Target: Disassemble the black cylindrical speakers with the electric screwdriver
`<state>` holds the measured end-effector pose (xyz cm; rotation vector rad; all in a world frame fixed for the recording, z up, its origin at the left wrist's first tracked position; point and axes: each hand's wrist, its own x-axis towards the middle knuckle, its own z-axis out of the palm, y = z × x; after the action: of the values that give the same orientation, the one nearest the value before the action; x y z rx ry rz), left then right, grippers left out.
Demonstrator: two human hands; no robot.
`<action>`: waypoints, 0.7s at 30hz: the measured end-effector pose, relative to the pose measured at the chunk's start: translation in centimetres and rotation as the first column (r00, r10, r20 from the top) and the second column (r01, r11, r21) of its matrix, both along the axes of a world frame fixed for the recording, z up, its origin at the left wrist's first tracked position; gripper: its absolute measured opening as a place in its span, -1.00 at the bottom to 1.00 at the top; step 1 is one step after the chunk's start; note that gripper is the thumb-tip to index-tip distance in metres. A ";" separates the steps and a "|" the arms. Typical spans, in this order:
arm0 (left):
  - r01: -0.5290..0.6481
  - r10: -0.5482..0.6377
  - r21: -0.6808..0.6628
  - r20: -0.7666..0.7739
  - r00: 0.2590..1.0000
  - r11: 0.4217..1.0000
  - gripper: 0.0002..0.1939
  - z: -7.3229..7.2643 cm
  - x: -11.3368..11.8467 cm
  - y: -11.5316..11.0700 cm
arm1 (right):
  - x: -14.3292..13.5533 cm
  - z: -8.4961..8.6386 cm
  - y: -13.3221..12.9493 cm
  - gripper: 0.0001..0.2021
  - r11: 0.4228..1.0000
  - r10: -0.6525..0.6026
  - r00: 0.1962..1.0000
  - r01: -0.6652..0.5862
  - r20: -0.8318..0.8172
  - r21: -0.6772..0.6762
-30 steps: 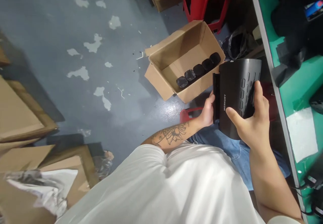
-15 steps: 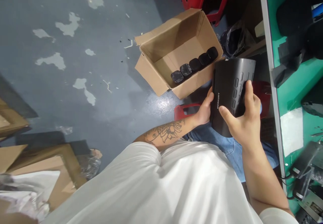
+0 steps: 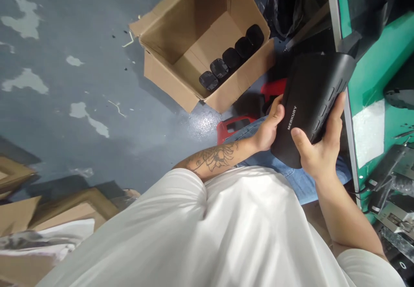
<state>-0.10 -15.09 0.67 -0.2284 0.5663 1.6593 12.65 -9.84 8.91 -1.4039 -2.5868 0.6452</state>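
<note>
"MERKURY" stands on the black casing (image 3: 313,101).

A workshop: green-topped bench (image 3: 396,75) with electronics (image 3: 399,216), cardboard boxes, scuffed painted floor (image 3: 106,62).

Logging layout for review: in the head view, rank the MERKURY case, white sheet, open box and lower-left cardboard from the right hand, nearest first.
1. MERKURY case: touching the right hand.
2. White sheet: right side, on the green tabletop.
3. Open box: ahead, to the left.
4. Lower-left cardboard: far left.
</note>
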 end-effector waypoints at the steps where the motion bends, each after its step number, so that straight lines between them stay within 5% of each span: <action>1: -0.003 0.003 0.019 -0.033 0.999 1.000 -0.69 0.2 0.2 0.0 | 0.2 0.0 -0.4 0.20 1.000 -0.015 1.000 0.015 -0.010 0.008; 7: 0.034 -0.036 -0.013 -0.207 0.978 0.999 -0.72 1.2 0.9 -0.8 | 1.6 -1.0 -2.1 0.11 0.994 -0.103 0.978 0.107 -0.181 0.008; 12: 0.178 -0.183 -0.047 -0.366 0.912 0.983 -0.32 1.7 -0.3 -1.6 | 4.7 -2.8 -3.7 0.24 0.974 -0.208 0.932 0.170 -0.297 -0.149; 16: 0.280 -0.296 -0.098 -0.375 0.879 0.955 -0.25 2.0 -2.1 -1.3 | 7.1 -4.6 -6.0 0.27 0.937 -0.284 0.873 0.165 -0.396 -0.307; 21: 0.501 -0.433 0.074 -0.405 0.806 0.862 0.01 1.9 -3.5 -0.6 | 9.1 -5.8 -7.9 0.27 0.925 -0.273 0.846 0.101 -0.457 -0.367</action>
<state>-3.59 -15.64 2.53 0.3541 0.6912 1.2527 21.77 -17.74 3.15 -1.3230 -1.9639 1.2657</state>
